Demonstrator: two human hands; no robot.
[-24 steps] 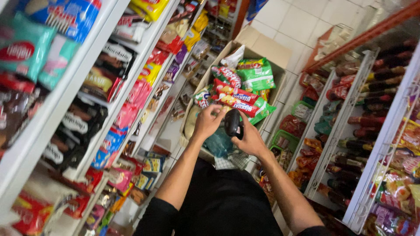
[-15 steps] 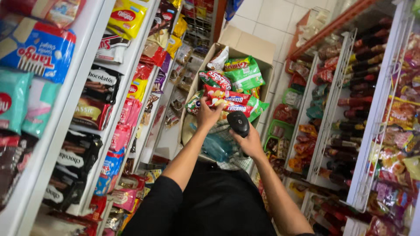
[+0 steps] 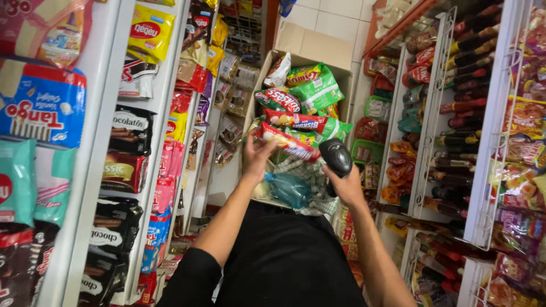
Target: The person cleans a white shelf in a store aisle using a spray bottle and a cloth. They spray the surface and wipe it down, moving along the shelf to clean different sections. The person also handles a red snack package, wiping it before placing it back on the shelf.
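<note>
A cardboard box [image 3: 318,48] heaped with snack packs sits ahead. Over it, the left hand [image 3: 257,152] grips a red biscuit pack [image 3: 287,142]; the right hand [image 3: 344,182], beside it, clasps a black scanner [image 3: 335,156]. The loose heap could slide off if nudged.

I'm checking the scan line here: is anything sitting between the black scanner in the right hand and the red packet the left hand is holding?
Nothing visible does. The right hand holds the black scanner just right of the red snack packet gripped by the left hand. The gap between scanner head and packet end looks open, above the cardboard box of snacks.
</note>
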